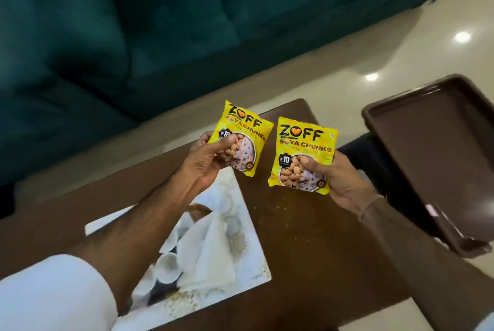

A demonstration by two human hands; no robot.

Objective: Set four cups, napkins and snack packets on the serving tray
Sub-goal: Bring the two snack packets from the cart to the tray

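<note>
My left hand point(207, 159) grips a yellow soya chunks snack packet point(244, 127) by its lower left corner. My right hand point(336, 183) grips a second yellow snack packet point(304, 141) by its lower right part. Both packets are held upright, side by side, above the brown table point(307, 223). Below my left forearm lies a white patterned serving tray point(251, 223). On it are white cups point(167, 268) and folded white napkins point(211, 250); my arm hides part of them.
A dark brown tray point(433, 159) sits at the right, reaching over the table's right edge. A dark green sofa point(160, 23) fills the far side. Glossy cream floor point(361, 58) lies between the sofa and the table.
</note>
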